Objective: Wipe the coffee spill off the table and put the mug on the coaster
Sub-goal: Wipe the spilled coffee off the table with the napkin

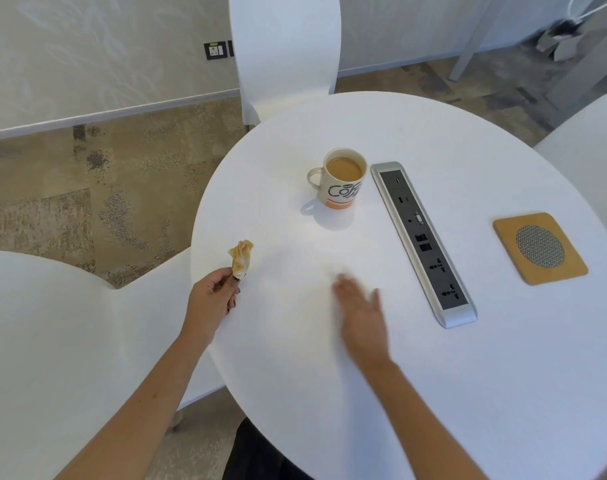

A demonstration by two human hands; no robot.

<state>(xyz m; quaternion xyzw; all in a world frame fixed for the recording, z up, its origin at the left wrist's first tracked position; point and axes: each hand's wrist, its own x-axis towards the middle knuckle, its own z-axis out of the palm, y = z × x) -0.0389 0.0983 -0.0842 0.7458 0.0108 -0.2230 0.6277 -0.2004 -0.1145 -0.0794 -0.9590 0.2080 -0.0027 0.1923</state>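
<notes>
A cream mug full of milky coffee stands near the middle of the round white table, its handle pointing left. At the far right lies a square wooden coaster with a round mesh centre, and nothing stands on it. My left hand pinches a crumpled, coffee-stained tissue at the table's left edge. Blurred and with straight fingers, my right hand hovers flat over the tabletop in front of the mug. No spill shows on the surface.
A long silver and black power socket strip is set into the table between mug and coaster. White chairs stand behind the table, at the left and at the right. Patterned carpet lies below.
</notes>
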